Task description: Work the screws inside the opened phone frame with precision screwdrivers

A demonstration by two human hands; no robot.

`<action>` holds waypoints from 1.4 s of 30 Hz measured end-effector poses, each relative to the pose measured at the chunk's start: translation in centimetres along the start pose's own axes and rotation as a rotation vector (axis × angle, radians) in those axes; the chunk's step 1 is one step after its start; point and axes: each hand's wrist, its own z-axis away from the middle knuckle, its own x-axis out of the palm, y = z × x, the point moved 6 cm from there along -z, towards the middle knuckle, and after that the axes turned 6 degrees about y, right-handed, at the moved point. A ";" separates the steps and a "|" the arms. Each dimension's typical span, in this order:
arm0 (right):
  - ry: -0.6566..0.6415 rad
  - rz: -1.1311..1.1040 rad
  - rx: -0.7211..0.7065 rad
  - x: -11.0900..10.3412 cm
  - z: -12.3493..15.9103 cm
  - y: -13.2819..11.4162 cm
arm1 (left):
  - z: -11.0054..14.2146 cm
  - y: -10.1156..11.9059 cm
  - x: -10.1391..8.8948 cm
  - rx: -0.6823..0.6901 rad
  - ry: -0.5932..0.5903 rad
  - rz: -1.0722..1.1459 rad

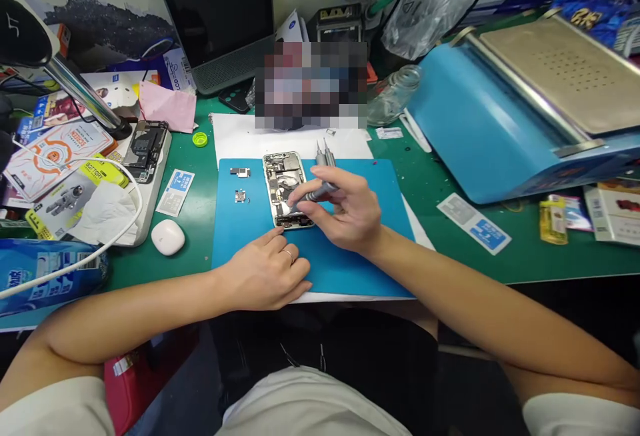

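An opened smartphone (285,179) lies on the blue mat (350,273), its inner parts showing. My right hand (350,213) is closed around a grey screwdriver (323,191), held at a slant over the phone's lower half; the exact tip contact is hard to see. My left hand (267,269) rests on the mat, index fingertip at the phone's lower edge, the other fingers loosely curled, holding nothing. Two more grey screwdrivers (325,154) point up just behind my right hand. Left of the phone lie a small phone part (241,173) and another small part (241,196).
A blue machine (445,123) with a perforated top stands at right. Another opened phone (145,149) sits at left on a white device, near a white earbud case (168,237). A dark-screened monitor (220,9) stands behind. A white cable (65,269) crosses the left side.
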 end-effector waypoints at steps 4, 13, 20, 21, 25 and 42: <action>-0.019 -0.004 -0.024 0.2 0.3 0.2 | -0.1 0.0 0.1 -0.003 -0.009 0.008; -0.074 0.007 -0.039 0.5 0.5 -0.1 | -0.1 0.0 0.2 -0.010 0.011 0.023; -0.090 0.005 -0.039 0.6 0.6 0.2 | -0.2 0.0 0.1 -0.002 0.008 0.026; -0.089 0.006 -0.043 0.6 0.6 0.2 | -0.2 0.0 0.1 -0.001 0.004 0.026; -0.088 0.004 -0.036 0.7 0.5 0.1 | -0.1 -0.1 0.1 -0.008 -0.001 0.025; -0.106 -0.007 -0.092 0.7 0.6 0.1 | 0.0 -0.2 0.2 -0.001 -0.015 0.032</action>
